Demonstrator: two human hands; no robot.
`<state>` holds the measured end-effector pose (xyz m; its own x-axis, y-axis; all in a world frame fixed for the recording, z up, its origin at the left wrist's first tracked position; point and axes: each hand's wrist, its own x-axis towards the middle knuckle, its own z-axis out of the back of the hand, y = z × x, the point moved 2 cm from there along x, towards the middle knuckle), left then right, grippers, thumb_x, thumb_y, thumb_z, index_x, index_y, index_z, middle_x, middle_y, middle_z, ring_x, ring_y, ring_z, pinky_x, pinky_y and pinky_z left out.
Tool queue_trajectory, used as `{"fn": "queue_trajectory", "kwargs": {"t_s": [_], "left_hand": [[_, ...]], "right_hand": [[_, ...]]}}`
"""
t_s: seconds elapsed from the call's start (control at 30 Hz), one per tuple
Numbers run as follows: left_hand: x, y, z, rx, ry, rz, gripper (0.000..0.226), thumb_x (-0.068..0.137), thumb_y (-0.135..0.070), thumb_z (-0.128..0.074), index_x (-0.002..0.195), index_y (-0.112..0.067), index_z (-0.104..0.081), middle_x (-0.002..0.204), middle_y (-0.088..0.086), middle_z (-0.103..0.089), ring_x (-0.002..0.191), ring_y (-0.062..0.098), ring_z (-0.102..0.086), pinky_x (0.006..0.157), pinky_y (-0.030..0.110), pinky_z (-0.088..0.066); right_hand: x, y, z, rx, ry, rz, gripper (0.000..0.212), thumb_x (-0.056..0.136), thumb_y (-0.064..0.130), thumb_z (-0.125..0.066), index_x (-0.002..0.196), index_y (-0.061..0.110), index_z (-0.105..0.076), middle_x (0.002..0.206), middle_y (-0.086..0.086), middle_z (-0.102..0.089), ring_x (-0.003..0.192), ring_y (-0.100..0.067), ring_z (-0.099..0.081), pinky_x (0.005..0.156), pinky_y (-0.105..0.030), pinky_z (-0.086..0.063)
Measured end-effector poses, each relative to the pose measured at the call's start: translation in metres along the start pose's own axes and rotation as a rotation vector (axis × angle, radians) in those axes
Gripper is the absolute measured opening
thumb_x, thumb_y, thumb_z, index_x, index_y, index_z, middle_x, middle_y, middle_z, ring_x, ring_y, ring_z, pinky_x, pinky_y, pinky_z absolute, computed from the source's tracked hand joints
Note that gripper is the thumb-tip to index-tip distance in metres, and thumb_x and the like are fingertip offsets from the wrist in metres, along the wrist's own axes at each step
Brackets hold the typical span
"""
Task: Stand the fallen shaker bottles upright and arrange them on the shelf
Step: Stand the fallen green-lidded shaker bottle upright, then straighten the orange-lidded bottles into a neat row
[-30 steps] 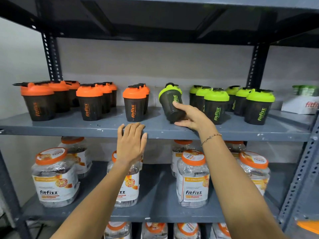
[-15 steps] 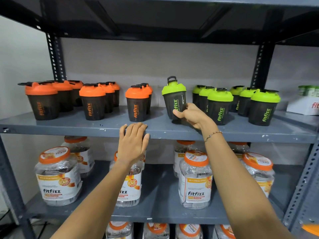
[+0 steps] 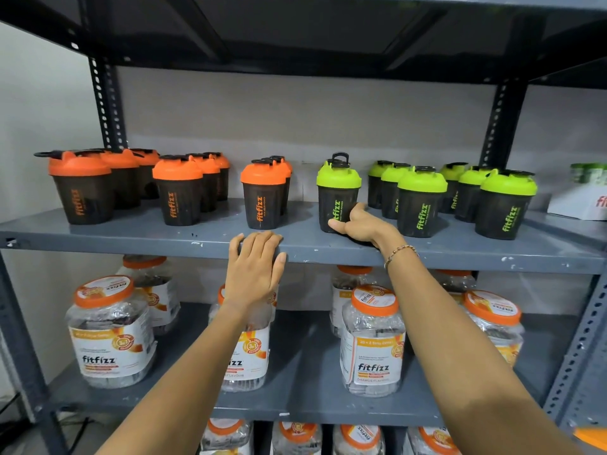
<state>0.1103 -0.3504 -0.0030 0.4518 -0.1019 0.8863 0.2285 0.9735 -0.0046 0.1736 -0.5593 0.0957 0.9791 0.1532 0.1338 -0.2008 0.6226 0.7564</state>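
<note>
Gripping upright tapered lime-lidded shaker (image 3: 338, 205), right hand (image 3: 363, 224) fingers wrapped; left hand (image 3: 254, 267) flat on metal shelf (image 3: 460, 247) edge.

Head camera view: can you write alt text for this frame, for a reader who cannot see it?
A person's right hand grips the base of an upright green-lidded shaker bottle on a grey metal shelf, while the left hand rests on the shelf's front edge. Orange-lidded shakers stand to its left, more green-lidded shakers to its right, and clear jars fill the shelf below.
</note>
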Motion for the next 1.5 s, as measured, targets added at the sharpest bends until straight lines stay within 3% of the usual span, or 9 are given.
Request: {"fn": "queue_trajectory", "kwargs": {"t_s": [0.13,0.23,0.3,0.37,0.43,0.63,0.97,1.17,1.5], "left_hand": [[0.0,-0.001,0.001,0.004,-0.01,-0.008,0.042,0.097,-0.038,-0.031,0.113,-0.014,-0.061,0.116,0.005,-0.063,0.107,0.023,-0.054,0.103,0.04,-0.026],[0.014,-0.005,0.015,-0.027,-0.043,0.029,0.038,0.098,-0.034,-0.03,0.091,-0.016,-0.062,0.09,0.002,-0.063,0.082,0.025,-0.056,0.082,0.037,-0.035],[0.034,-0.005,0.027,-0.105,-0.012,0.181,0.033,0.099,-0.035,-0.034,0.084,-0.016,-0.058,0.081,0.001,-0.059,0.073,0.026,-0.056,0.071,0.037,-0.038],[0.056,0.003,0.031,-0.227,0.056,0.424,0.024,0.095,-0.034,-0.05,0.107,-0.013,-0.055,0.103,0.007,-0.06,0.088,0.029,-0.06,0.075,0.039,-0.045],[0.075,0.012,0.032,-0.294,0.231,0.626,0.052,0.088,-0.029,-0.065,0.128,-0.006,-0.041,0.126,0.014,-0.046,0.109,0.034,-0.055,0.088,0.046,-0.047],[0.101,0.032,0.021,-0.487,0.459,0.839,0.094,0.073,-0.029,-0.083,0.138,0.002,-0.024,0.141,0.019,-0.037,0.127,0.034,-0.042,0.105,0.042,-0.038],[0.095,0.034,0.01,-0.532,0.418,0.737,0.078,0.073,-0.035,-0.081,0.131,-0.005,-0.039,0.131,0.013,-0.054,0.118,0.03,-0.052,0.092,0.036,-0.043],[0.093,0.036,0.016,-0.551,0.365,0.738,0.08,0.07,-0.036,-0.084,0.13,-0.006,-0.04,0.131,0.012,-0.054,0.117,0.029,-0.052,0.087,0.033,-0.043],[0.087,0.036,0.023,-0.548,0.361,0.731,0.081,0.072,-0.036,-0.082,0.133,-0.006,-0.038,0.132,0.012,-0.053,0.119,0.028,-0.052,0.093,0.035,-0.043]], "right_hand": [[0.003,-0.003,0.004,-0.027,0.05,0.0,0.089,0.092,0.045,-0.057,0.146,-0.008,-0.01,0.142,-0.017,-0.046,0.131,-0.032,-0.043,0.108,-0.042,-0.037],[0.02,-0.015,0.009,-0.023,0.078,0.056,0.096,0.069,0.059,-0.073,0.136,0.003,-0.034,0.131,-0.01,-0.058,0.12,-0.026,-0.054,0.104,-0.045,-0.043],[0.023,-0.018,0.012,0.07,0.076,0.086,0.098,0.062,0.053,-0.082,0.133,0.005,-0.034,0.13,-0.006,-0.057,0.119,-0.022,-0.054,0.105,-0.044,-0.043],[0.015,-0.012,0.013,0.17,0.044,0.1,0.091,0.067,0.035,-0.085,0.134,0.006,-0.03,0.134,-0.007,-0.054,0.124,-0.024,-0.052,0.107,-0.046,-0.041],[0.006,-0.006,0.011,0.213,0.023,0.105,0.089,0.071,0.023,-0.084,0.136,0.006,-0.026,0.137,-0.009,-0.052,0.125,-0.025,-0.051,0.108,-0.048,-0.04],[0.007,-0.002,0.006,0.216,-0.033,0.128,0.094,0.07,0.012,-0.085,0.139,0.003,-0.022,0.13,-0.009,-0.053,0.116,-0.021,-0.053,0.104,-0.043,-0.043],[0.011,-0.007,0.006,0.211,-0.062,0.142,0.111,0.07,0.016,-0.086,0.148,0.002,-0.008,0.142,-0.009,-0.048,0.128,-0.024,-0.047,0.104,-0.037,-0.038],[0.006,-0.007,0.007,0.194,-0.096,0.13,0.091,0.072,0.018,-0.084,0.136,0.005,-0.02,0.116,-0.002,-0.046,0.107,-0.017,-0.047,0.087,-0.029,-0.039],[-0.01,-0.001,0.008,0.132,-0.101,0.132,0.084,0.075,0.025,-0.082,0.133,0.005,-0.026,0.114,0.001,-0.042,0.103,-0.014,-0.042,0.084,-0.028,-0.036]]}}
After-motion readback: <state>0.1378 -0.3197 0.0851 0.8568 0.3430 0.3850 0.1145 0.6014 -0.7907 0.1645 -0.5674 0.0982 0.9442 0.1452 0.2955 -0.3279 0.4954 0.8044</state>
